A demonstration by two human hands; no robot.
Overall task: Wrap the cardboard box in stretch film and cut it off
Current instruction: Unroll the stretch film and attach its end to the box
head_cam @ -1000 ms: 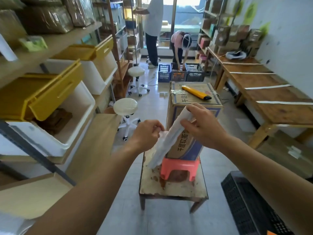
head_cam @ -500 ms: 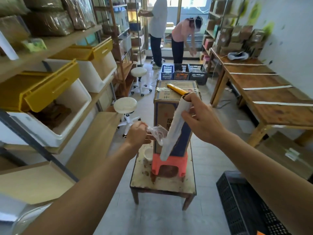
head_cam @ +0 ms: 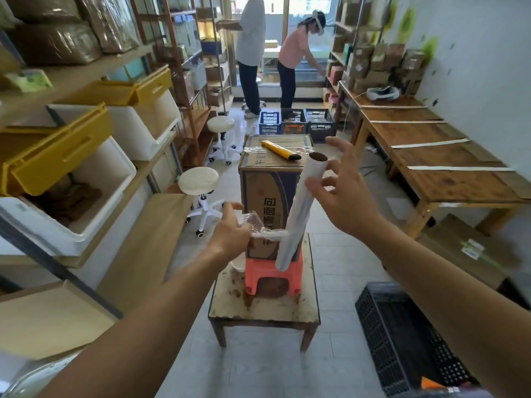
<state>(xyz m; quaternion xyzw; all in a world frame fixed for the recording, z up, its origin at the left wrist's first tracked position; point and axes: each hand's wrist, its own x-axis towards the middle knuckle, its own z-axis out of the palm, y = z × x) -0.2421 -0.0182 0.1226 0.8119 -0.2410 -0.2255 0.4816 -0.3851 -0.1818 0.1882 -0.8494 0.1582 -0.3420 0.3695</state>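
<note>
White plastic storage bins with yellow lids (head_cam: 86, 173) sit on the shelving at far left. The left hand (head_cam: 232, 234) pinches the bunched, crumpled end of the clear stretch film (head_cam: 260, 225), which runs as a twisted strand to the long white roll of stretch film (head_cam: 301, 211). The roll leans tilted in front of the tall brown cardboard box (head_cam: 267, 191), its lower end perhaps touching the orange-red plastic stool (head_cam: 273, 278) that carries the box. The stool stands on a worn low wooden table (head_cam: 264, 310). A yellow utility knife (head_cam: 280, 149) lies on the box top. The right hand (head_cam: 347, 196) has its fingers spread wide, thumb against the roll's upper part. A black plastic crate (head_cam: 402, 340) stands at lower right.
</note>
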